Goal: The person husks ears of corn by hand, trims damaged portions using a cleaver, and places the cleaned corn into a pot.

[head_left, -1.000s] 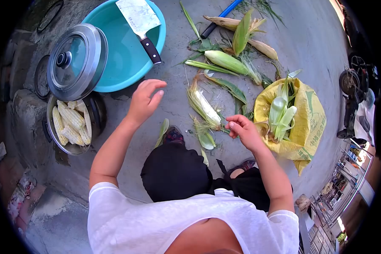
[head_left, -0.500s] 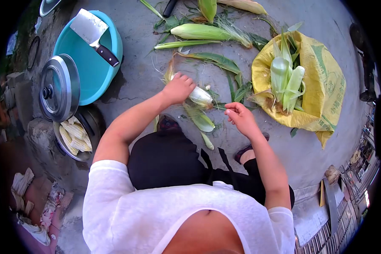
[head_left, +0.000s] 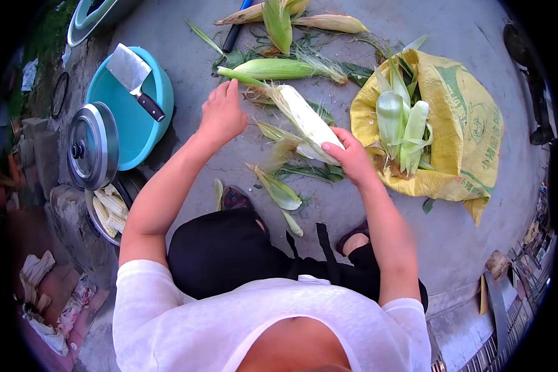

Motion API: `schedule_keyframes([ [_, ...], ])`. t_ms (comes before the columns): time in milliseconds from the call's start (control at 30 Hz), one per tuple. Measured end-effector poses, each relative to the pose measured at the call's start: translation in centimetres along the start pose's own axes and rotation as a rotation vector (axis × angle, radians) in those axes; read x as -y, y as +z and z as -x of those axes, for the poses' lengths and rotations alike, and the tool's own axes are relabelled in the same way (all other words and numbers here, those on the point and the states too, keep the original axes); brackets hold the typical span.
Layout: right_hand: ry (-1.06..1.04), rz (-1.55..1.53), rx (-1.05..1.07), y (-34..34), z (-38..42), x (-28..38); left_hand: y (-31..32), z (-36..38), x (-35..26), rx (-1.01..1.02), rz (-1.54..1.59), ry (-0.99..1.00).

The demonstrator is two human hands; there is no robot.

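Note:
My right hand (head_left: 353, 156) grips one end of a pale ear of corn (head_left: 308, 119), its thumb lying along the side. The ear slants up and left, mostly bare, with strands of silk and husk at its far end. My left hand (head_left: 222, 116) is apart from the ear, to its left, with its fingers curled in; I cannot tell whether they pinch anything. Just past its fingertips lies a green stalk (head_left: 240, 75). Peeled husks (head_left: 279, 191) and loose silk lie on the ground below the ear.
Unhusked corn (head_left: 276, 68) lies farther out. On the right a yellow sack (head_left: 471, 133) holds more ears. A cleaver (head_left: 136, 80) rests across a teal basin (head_left: 162, 93) on the left, beside a pot lid (head_left: 93, 146) and a pot of peeled corn (head_left: 110, 208).
The ear has been lifted off the ground and is now in my right hand, which was free before. My left hand has let go of it and moved up and left.

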State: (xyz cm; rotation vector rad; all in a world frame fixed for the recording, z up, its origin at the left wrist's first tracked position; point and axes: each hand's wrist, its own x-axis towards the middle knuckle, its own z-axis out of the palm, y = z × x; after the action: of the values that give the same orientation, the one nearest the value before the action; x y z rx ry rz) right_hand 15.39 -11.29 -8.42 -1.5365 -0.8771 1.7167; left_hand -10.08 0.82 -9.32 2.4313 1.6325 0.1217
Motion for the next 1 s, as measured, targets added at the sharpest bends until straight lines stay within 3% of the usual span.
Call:
schedule_keyframes([
  [67, 0.007, -0.156, -0.022, -0.7, 0.7, 0.2, -1.2, -0.1, -1.1, 0.450, 0.775, -0.256],
  [100, -0.002, -0.152, -0.020, -0.5, 0.9, 0.3, -2.6, -0.3, -2.6, 0.440, 0.774, -0.253],
  [167, -0.076, -0.303, -0.008, 0.3, 0.8, 0.5, -5.3, -1.5, -6.9, 0.749, 1.335, -0.590],
  [300, -0.223, -0.207, -0.022, 0.2, 0.2, 1.0, -1.8, -2.9, -10.6, 0.671, 1.659, -0.623],
  [367, -0.237, -0.077, -0.106, -1.4, -0.3, 1.7, -0.9, -3.5, -12.5, 0.463, 1.871, -0.426],
  [400, -0.330, -0.039, -0.199, -1.8, -0.5, 2.8, -1.2, -3.6, -13.5, 0.458, 1.927, -0.416],
  [500, -0.470, 0.012, -0.365, -2.9, -0.7, 5.4, -2.3, -2.9, -16.4, 0.414, 1.830, -0.227],
  [567, -0.540, -0.116, -0.411, -3.1, -0.5, 7.2, -0.7, -2.4, -17.3, 0.382, 1.767, -0.208],
  [633, -0.518, 0.010, -0.478, -3.3, -0.4, 8.2, 0.7, -2.0, -17.7, 0.260, 1.488, 0.030],
  [800, -0.486, -0.328, -0.425, -2.9, -0.7, 7.7, 0.6, -1.7, -18.2, 0.173, 1.297, -0.007],
  [867, -0.464, -0.457, -0.395, -2.9, -1.1, 7.4, 1.0, -1.4, -18.3, 0.038, 1.435, 0.027],
  [900, -0.488, -0.668, -0.298, -2.9, -1.4, 7.4, 0.4, -1.2, -18.8, 0.035, 1.433, 0.024],
  [933, -0.506, -0.877, -0.197, -2.8, -1.4, 7.5, -0.2, -0.7, -19.3, -0.019, 1.676, 0.004],
  [967, -0.503, -0.878, -0.193, -2.8, -1.3, 7.6, -0.7, -0.5, -19.7, -0.079, 1.920, -0.018],
  [1000, -0.471, -0.960, -0.174, -2.7, -0.9, 8.3, -0.8, -0.5, -19.7, -0.084, 1.917, -0.018],
])
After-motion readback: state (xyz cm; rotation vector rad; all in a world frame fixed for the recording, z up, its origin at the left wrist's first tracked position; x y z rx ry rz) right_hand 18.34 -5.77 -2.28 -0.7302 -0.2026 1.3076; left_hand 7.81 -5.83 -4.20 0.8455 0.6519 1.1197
